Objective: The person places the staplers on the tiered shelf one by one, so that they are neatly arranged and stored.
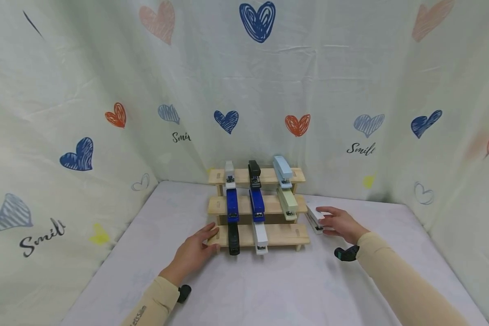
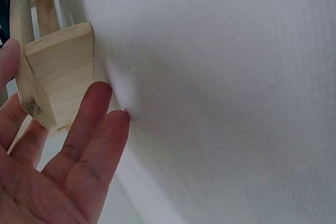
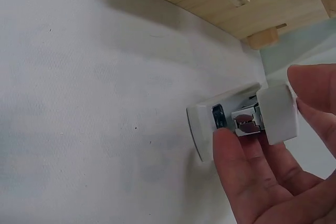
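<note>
A three-tier wooden display rack (image 1: 287, 234) stands on the white-covered table with staplers on its steps. My left hand (image 1: 193, 250) holds the left end of its lowest board (image 2: 65, 66), thumb on one face and fingers around the end. To the right of the rack, my right hand (image 1: 342, 224) grips a white stapler (image 1: 314, 218) low at the table. In the right wrist view the thumb is over the white stapler's top arm (image 3: 278, 114), with fingers along its side and its metal mouth facing the camera.
The top step holds grey (image 1: 230, 172), black (image 1: 254, 173) and light blue (image 1: 283, 170) staplers. Two blue staplers (image 1: 232, 206) and a pale green one (image 1: 287, 203) sit on the middle step. On the bottom are black (image 1: 233, 237) and white (image 1: 260, 235) ones. A heart-printed curtain (image 1: 261, 81) hangs behind.
</note>
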{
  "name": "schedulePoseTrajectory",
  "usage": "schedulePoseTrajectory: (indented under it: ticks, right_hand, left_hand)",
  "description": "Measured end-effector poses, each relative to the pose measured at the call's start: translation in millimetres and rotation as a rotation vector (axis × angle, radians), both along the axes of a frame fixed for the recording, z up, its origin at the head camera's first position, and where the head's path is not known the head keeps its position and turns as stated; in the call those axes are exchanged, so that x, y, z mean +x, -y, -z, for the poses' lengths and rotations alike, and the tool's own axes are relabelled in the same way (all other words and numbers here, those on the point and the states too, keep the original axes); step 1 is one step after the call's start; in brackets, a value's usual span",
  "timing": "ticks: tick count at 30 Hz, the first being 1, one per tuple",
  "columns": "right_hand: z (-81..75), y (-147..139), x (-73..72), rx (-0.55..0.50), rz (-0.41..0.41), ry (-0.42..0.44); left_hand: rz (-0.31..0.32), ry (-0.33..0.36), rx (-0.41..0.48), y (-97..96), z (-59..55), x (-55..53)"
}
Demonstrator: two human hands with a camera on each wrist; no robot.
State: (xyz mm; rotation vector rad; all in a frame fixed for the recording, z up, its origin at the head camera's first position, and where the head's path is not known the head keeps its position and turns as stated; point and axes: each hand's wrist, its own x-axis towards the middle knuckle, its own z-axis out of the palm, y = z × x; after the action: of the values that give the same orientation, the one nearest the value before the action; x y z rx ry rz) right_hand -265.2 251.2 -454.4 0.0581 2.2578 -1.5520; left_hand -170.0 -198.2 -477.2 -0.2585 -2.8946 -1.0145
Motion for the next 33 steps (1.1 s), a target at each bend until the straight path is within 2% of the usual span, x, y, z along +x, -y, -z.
schedulePoseTrajectory:
  ticks: [11, 19, 33]
  right_hand:
    - [3.8, 2.1, -3.3, -0.065, -0.004, 0.001]
    - [9.2, 2.2, -5.9, -0.14, 0.042, 0.021]
    - [13.4, 2.4, -4.5, -0.255, 0.074, 0.055]
  left_hand:
    - [0.015, -0.005, -0.002, -0.4, -1.5, 0.7]
    - [0.0, 0.011, -0.003, -0.2, -0.9, 0.5]
    - [0.011, -0.01, 0.0, -0.1, -1.6, 1.2]
